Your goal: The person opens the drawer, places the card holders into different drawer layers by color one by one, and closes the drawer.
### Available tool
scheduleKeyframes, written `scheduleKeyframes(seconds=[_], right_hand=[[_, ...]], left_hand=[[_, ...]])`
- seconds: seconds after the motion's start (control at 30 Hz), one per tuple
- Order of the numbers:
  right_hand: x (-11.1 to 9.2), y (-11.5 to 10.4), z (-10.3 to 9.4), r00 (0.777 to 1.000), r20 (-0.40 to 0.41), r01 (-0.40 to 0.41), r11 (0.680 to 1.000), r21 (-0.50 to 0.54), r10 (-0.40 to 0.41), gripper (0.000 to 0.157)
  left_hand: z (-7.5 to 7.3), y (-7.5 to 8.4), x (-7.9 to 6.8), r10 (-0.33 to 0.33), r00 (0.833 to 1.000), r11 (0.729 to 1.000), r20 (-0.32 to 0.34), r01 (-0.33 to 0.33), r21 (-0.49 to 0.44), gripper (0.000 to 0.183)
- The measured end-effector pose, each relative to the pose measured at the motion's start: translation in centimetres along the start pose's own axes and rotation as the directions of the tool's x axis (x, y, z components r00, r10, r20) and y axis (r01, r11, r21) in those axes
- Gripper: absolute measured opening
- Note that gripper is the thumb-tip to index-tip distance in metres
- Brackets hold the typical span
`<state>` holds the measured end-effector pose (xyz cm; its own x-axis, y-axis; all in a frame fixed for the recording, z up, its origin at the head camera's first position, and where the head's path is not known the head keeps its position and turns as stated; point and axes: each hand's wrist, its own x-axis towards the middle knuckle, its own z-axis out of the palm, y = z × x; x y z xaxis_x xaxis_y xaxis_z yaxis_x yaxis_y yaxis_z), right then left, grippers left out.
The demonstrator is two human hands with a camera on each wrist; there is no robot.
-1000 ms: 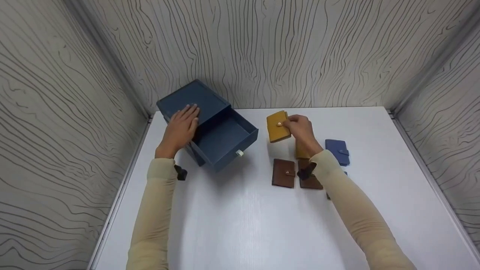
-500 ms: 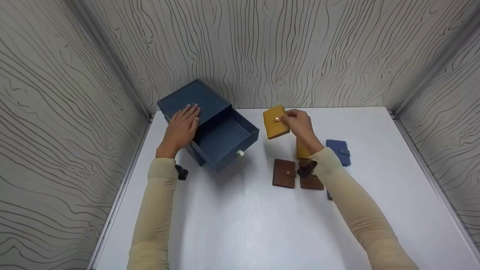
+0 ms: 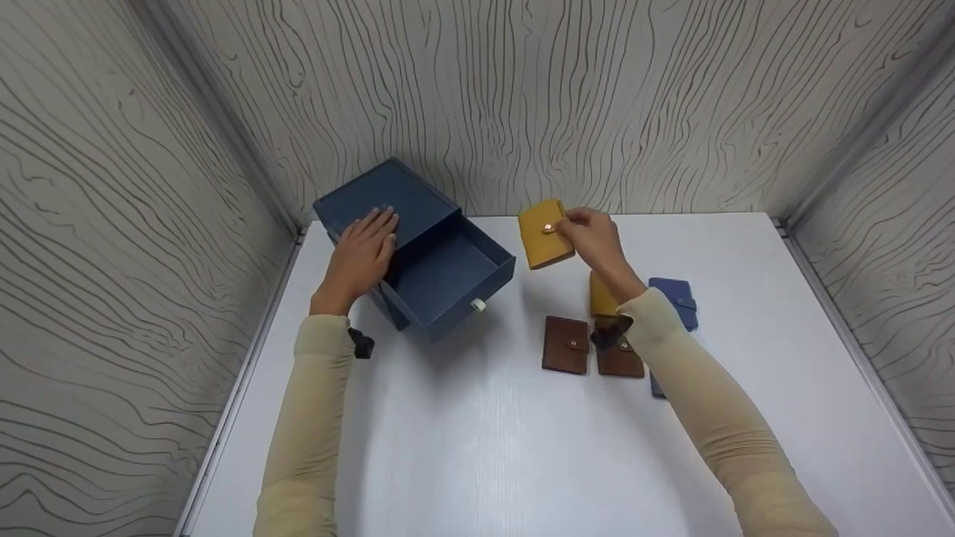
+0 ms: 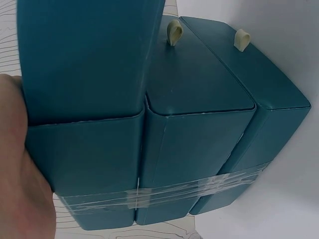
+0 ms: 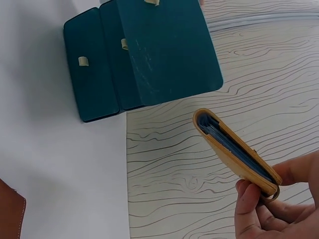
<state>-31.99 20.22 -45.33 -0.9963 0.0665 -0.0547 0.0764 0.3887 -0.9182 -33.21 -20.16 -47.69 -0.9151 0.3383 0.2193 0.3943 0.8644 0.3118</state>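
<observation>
A: What does the right hand [image 3: 593, 237] have hold of?

B: A yellow wallet [image 3: 539, 242]. Thumb and fingers are closed down to its thickness, pinching it along the side with the snap strap [image 3: 550, 228].

A: So how does it sit in the grip?

B: Well off to one side. Just that edge is between the fingertips; the rest juts out past them, towards the drawer unit [image 3: 399, 190]. The right wrist view has it tilted, one end towards the camera, so its dark inner leaves [image 5: 219, 134] show.

A: And where is that in relation to the desk [image 3: 462, 447]?

B: Held up off it, by the back edge. It's near the top drawer [image 3: 455, 314], on its right, with a gap between them.

A: The left hand [image 3: 364, 250]?

B: Laid flat on top of the drawer unit, fingers stretched out. The unit stands by the desk's back left corner, top drawer jutting towards the front right.

A: What else is on the desk?

B: A second yellow wallet [image 3: 600, 300], partly hidden by the right hand. Nearer the front edge, two brown wallets [image 3: 565, 344] side by side. Towards the right edge, a blue wallet [image 3: 671, 289], and another blue wallet [image 3: 658, 386] mostly covered by the right sleeve [image 3: 709, 403].
</observation>
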Motion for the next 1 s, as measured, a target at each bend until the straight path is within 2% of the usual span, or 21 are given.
scheduleKeyframes(seconds=[0.23,1.0], right_hand=[[-0.3,-1.0,0.0,0.999,0.010,0.041,0.999,0.017,-0.041,0.049],[-0.8,-3.2,2.2,0.996,0.055,0.058,0.988,0.143,-0.066,0.046]], left_hand=[[-0.2,0.1,0.0,0.002,1.000,1.000,0.008,-0.002,0.010,0.054],[-0.3,0.2,-0.1,-0.008,1.000,1.000,0.012,0.008,-0.012,0.054]])
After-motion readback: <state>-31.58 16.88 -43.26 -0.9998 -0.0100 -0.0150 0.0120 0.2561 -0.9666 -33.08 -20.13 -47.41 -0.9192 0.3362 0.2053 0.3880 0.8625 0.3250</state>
